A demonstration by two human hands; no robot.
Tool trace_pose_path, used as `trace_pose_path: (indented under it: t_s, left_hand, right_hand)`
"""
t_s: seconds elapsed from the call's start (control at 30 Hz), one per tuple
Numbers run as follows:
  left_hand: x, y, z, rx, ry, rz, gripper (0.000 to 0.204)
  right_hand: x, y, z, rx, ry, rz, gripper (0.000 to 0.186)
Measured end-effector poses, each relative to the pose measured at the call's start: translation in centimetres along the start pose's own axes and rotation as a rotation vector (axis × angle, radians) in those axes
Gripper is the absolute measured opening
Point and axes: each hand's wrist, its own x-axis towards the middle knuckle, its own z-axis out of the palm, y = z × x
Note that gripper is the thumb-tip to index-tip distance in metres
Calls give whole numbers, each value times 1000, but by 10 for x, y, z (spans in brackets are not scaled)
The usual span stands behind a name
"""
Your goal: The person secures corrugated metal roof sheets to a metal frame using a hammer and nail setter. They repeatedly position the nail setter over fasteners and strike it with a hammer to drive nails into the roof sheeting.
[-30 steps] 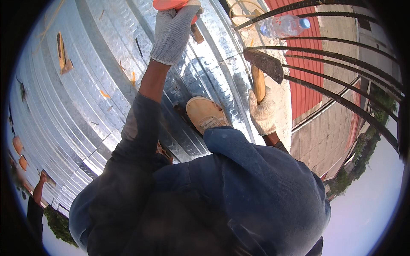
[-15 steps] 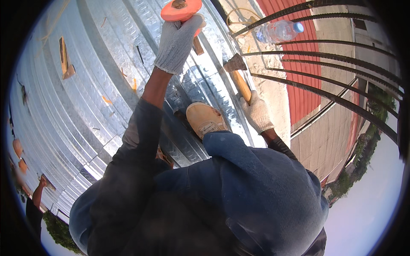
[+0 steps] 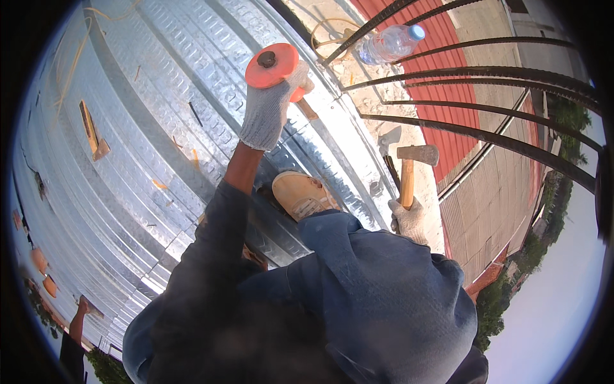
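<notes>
My gloved left hand (image 3: 267, 114) is closed around a chisel with an orange round hand guard (image 3: 286, 64). The dark steel striking end shows in the middle of the guard; where the tip rests I cannot tell. Lower right, my gloved right hand (image 3: 412, 221) grips the wooden handle of a hammer (image 3: 419, 154). The hammer's metal head is raised, over the pale concrete strip (image 3: 368, 83) and apart from the chisel. Under both hands lies ribbed metal decking (image 3: 173, 83).
My shoe (image 3: 300, 194) stands on the decking between my arms. Bent rebars (image 3: 486, 131) stick out at right, beside a plastic bottle (image 3: 390, 45). A wooden-handled tool (image 3: 91, 131) lies at left. Another person's arm (image 3: 78, 323) reaches in at lower left.
The hammer has swung back, right and down, toward me, with my right hand. My left hand and the chisel sit lower in view, and the view itself has shifted.
</notes>
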Motion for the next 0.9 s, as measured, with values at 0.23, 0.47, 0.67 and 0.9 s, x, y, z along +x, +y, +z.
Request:
trace_pose_path:
  t_s: [0.23,0.47,0.67,0.9]
  left_hand:
    - [-6,17,-17,215,-29,8,13]
    - [19,92,-90,464,-107,-169,36]
    - [27,126,-187,1308,90,266,37]
    - [-8,105,-199,712,423,-232,27]
  right_hand:
    - [44,-46,-21,-170,-130,-44,15]
    - [-9,-24,-1,-491,-255,-208,31]
    - [-52,-142,102,-556,-552,-501,51]
    - [-47,-204,192,-722,-631,-881,65]
